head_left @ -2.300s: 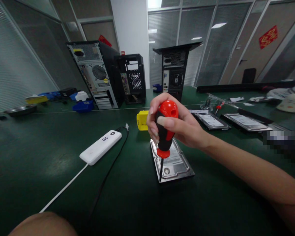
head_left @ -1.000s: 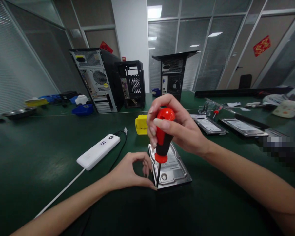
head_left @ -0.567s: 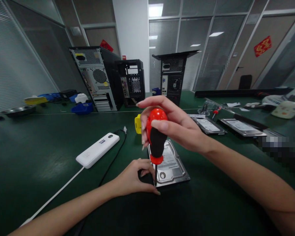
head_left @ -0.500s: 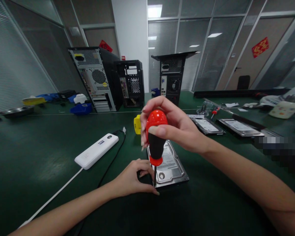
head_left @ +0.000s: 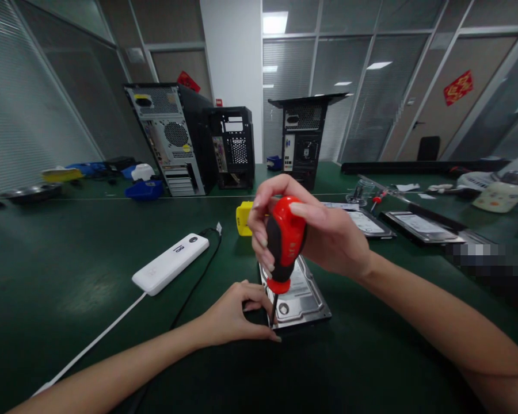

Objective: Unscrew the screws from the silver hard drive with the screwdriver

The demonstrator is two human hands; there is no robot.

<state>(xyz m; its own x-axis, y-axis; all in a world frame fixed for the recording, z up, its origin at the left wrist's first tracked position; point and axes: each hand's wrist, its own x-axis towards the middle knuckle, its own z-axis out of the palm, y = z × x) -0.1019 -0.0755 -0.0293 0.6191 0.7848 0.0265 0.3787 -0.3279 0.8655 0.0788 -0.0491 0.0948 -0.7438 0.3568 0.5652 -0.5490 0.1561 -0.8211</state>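
So the hard drive (head_left: pixel 300 293) was lying flat on the green table (head_left: pixel 69 287), and I'll use it as the reference point for everything else. The right hand (head_left: pixel 323 236) hovered just above the drive, fingers closed tight around the red and black handle of the screwdriver (head_left: pixel 284 244). The shaft ran down from there to the drive's near left corner, tip right at the edge. The left hand (head_left: pixel 237 313) sat on the table touching that same corner, thumb and fingers curled in around the shaft's tip. Can't really tell if it was pinching something tiny or just bracing the drive, the fingers hid it.

Compared with half a second before, the handle was tilted more: the red cap leaned off to the right and the right hand's fingers had wrapped further over it, so the grip looked rotated. The left hand barely shifted. A couple of seconds back that hand wasn't at the drive at all.

Other stuff: a white power bank (head_left: pixel 171 263) with its cable to the left of the drive, a yellow block (head_left: pixel 243 218) just behind it, and more bare drives (head_left: pixel 421 224) further off to the right
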